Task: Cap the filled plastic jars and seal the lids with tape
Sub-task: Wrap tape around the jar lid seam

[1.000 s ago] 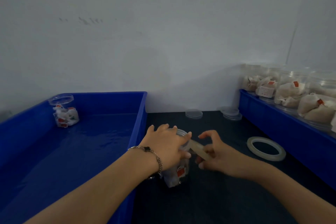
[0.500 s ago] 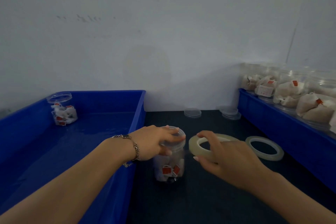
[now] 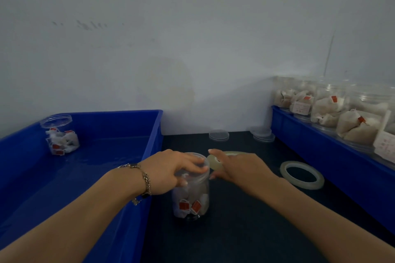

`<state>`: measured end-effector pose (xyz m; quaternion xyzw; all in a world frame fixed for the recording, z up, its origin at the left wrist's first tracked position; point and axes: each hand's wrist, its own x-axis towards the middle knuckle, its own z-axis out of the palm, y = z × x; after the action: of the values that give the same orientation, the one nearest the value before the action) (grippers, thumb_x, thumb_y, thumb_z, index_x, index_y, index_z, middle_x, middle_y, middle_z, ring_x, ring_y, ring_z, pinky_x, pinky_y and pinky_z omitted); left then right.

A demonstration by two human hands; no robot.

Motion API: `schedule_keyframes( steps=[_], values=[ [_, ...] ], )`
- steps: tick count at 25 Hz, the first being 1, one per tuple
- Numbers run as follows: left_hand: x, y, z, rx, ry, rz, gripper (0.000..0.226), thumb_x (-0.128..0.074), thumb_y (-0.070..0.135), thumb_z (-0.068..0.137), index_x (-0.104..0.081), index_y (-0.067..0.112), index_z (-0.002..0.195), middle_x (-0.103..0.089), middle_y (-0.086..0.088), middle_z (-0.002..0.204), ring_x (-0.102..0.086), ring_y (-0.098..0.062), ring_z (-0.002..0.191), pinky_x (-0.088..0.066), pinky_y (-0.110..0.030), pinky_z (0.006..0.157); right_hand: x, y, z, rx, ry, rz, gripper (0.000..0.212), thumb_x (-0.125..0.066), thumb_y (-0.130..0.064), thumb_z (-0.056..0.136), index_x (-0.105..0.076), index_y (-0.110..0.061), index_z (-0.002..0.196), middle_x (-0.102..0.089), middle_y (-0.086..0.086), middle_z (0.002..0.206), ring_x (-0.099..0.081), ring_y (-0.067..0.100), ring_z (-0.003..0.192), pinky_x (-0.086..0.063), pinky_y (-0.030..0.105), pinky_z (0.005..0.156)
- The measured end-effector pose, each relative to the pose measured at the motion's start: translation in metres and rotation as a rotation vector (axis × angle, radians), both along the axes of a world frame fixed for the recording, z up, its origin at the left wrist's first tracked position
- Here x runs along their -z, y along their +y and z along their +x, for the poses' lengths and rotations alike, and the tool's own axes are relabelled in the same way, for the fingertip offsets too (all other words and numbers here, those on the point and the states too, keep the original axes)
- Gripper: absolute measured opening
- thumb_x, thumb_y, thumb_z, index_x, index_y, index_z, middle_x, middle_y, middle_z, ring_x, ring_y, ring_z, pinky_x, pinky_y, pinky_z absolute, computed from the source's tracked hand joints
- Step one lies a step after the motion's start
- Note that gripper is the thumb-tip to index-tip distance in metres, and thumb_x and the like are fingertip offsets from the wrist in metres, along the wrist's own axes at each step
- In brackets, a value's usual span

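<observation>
The filled jar (image 3: 190, 194) stands upright on the dark worktop (image 3: 245, 230), just beside the left blue bin (image 3: 154, 130). The left hand (image 3: 168, 171) has its grip curled over the lid (image 3: 199, 163). The right hand (image 3: 241, 168) pinches a tape roll (image 3: 213, 161) against the lid's edge; a second roll (image 3: 302, 175) lies nearby.
</observation>
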<state>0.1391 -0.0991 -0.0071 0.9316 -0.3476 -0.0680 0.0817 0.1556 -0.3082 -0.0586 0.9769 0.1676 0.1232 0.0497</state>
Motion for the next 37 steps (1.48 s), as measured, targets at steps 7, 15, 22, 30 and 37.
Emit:
schedule_keyframes(
  steps=[7,15,22,30,37],
  values=[
    [0.001,0.007,0.009,0.052,0.099,-0.069,0.048,-0.053,0.016,0.093,-0.045,0.036,0.136,-0.022,0.03,0.148,-0.019,0.002,0.136,-0.022,-0.018,0.109,-0.015,-0.003,0.007,-0.193,0.088,0.098,0.057,-0.049,-0.056,0.089,-0.032,-0.039,0.141,-0.065,0.004,0.096,-0.06,0.02,0.084,-0.045,0.033,0.073],
    [0.008,-0.006,0.005,-0.252,-0.083,-0.377,0.09,-0.038,0.079,0.057,-0.052,0.029,0.131,-0.041,0.01,0.144,-0.036,-0.003,0.126,-0.03,-0.021,0.1,-0.016,-0.001,0.005,-0.207,0.033,0.096,0.058,-0.051,-0.059,0.087,-0.04,-0.029,0.135,-0.066,0.003,0.094,-0.058,0.018,0.078,-0.039,0.03,0.065],
    [0.015,-0.024,0.005,-0.229,-0.463,0.29,0.086,-0.021,0.078,0.08,-0.03,0.023,0.145,-0.052,-0.001,0.127,-0.041,-0.02,0.108,-0.037,-0.031,0.084,-0.012,0.004,0.001,-0.126,-0.081,0.01,0.062,-0.058,-0.031,0.089,-0.023,-0.027,0.14,-0.06,-0.002,0.081,-0.054,0.016,0.067,-0.044,0.031,0.058],
    [0.001,-0.02,-0.002,0.013,-0.432,0.465,0.069,-0.023,0.061,0.094,-0.014,0.021,0.15,-0.019,0.002,0.156,-0.042,-0.019,0.114,-0.037,-0.026,0.079,-0.016,0.002,0.003,-0.102,-0.213,-0.125,0.052,-0.048,-0.022,0.094,-0.023,-0.017,0.139,-0.064,0.003,0.103,-0.064,0.018,0.082,-0.042,0.026,0.057],
    [-0.003,0.008,0.007,-0.015,0.069,0.124,0.06,-0.035,0.053,0.094,-0.009,0.042,0.147,0.002,0.039,0.136,-0.001,0.012,0.132,-0.015,-0.027,0.114,-0.009,0.019,0.011,-0.062,-0.14,0.021,0.045,-0.057,-0.014,0.086,-0.032,-0.018,0.123,-0.047,-0.005,0.063,-0.048,0.016,0.051,-0.04,0.031,0.046]
  ],
)
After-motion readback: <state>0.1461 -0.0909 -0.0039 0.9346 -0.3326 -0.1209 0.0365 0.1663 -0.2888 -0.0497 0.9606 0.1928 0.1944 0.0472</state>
